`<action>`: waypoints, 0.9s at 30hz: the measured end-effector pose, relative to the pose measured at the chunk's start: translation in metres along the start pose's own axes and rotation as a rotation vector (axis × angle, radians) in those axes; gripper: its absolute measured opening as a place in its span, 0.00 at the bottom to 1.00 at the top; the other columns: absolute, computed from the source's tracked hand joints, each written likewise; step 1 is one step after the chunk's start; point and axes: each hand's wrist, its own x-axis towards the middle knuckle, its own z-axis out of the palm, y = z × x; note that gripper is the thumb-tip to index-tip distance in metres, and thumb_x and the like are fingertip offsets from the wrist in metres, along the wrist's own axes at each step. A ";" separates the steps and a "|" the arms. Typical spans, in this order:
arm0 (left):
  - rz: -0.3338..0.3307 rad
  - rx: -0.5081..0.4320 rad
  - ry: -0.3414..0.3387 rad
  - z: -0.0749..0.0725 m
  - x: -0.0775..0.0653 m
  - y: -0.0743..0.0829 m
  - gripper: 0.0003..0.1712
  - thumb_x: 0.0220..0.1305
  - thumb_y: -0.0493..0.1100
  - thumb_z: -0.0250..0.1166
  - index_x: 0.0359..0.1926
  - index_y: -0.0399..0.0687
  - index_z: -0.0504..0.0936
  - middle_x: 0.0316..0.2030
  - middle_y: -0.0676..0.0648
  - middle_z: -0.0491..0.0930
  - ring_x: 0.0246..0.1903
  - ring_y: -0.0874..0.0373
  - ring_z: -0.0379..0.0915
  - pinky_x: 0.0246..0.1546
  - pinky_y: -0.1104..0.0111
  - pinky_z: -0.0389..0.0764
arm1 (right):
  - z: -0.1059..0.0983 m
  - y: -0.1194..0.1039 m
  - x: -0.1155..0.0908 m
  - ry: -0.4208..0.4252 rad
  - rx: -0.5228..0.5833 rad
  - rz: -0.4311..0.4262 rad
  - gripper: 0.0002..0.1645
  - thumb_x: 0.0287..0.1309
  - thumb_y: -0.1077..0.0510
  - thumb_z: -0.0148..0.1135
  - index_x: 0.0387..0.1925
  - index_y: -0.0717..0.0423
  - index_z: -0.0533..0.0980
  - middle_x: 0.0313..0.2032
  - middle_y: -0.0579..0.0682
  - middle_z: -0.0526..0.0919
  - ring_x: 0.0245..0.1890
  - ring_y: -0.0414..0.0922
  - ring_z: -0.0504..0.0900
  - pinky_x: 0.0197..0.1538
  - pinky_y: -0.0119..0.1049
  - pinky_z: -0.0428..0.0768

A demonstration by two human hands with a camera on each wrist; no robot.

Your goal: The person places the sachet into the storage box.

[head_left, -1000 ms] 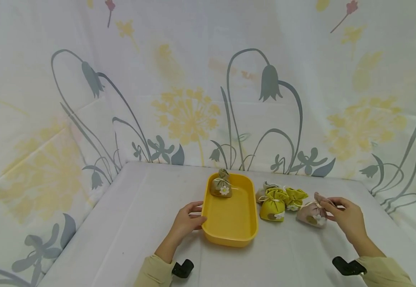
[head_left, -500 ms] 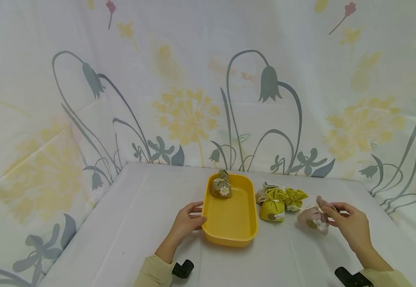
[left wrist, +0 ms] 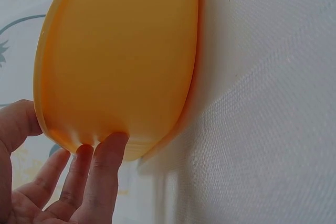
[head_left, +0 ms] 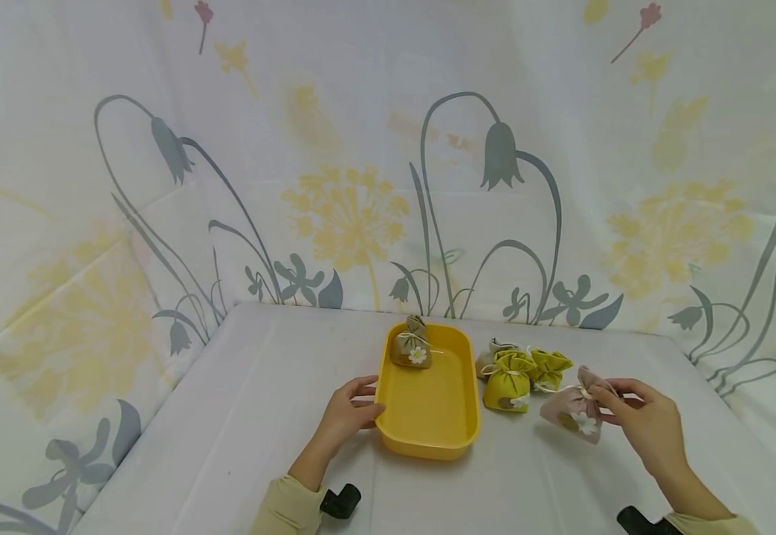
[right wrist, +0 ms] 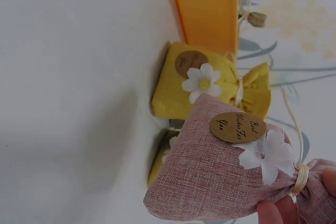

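A pink drawstring sachet (head_left: pixel 571 413) with a white flower and round label hangs tilted above the table, its tied neck pinched by my right hand (head_left: pixel 645 420). The right wrist view shows that sachet (right wrist: pixel 220 171) large, thumb and fingertip at its cord. My left hand (head_left: pixel 348 409) holds the left side of a yellow tray (head_left: pixel 428 450). In the left wrist view, its thumb is at the rim and the fingers (left wrist: pixel 107 171) press the outer wall. A grey-green sachet (head_left: pixel 412 351) sits in the tray's far left corner.
Right of the tray stand two yellow-green sachets, a nearer one (head_left: pixel 508 386) and a farther one (head_left: pixel 550 368), with a greyish sachet (head_left: pixel 485 362) partly hidden behind. A floral cloth (head_left: pixel 388 186) hangs behind the white table (head_left: pixel 281 357).
My right hand has lifted the pink sachet off the table and moved it slightly left and nearer to me. The left hand and tray have stayed in place.
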 end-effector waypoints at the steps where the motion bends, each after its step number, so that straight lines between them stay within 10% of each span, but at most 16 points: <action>1: -0.001 -0.001 -0.001 0.000 0.000 0.000 0.30 0.56 0.37 0.65 0.61 0.40 0.70 0.49 0.39 0.74 0.43 0.50 0.77 0.35 0.63 0.82 | 0.001 -0.002 0.000 0.000 0.010 -0.008 0.25 0.55 0.54 0.65 0.42 0.75 0.75 0.27 0.32 0.77 0.24 0.34 0.80 0.27 0.29 0.81; 27: 0.004 -0.017 -0.008 0.000 -0.001 0.001 0.30 0.56 0.35 0.65 0.61 0.39 0.69 0.50 0.38 0.73 0.43 0.49 0.77 0.34 0.63 0.82 | 0.060 -0.048 -0.002 -0.101 0.188 -0.121 0.17 0.55 0.61 0.64 0.39 0.74 0.76 0.35 0.53 0.78 0.27 0.39 0.81 0.31 0.33 0.82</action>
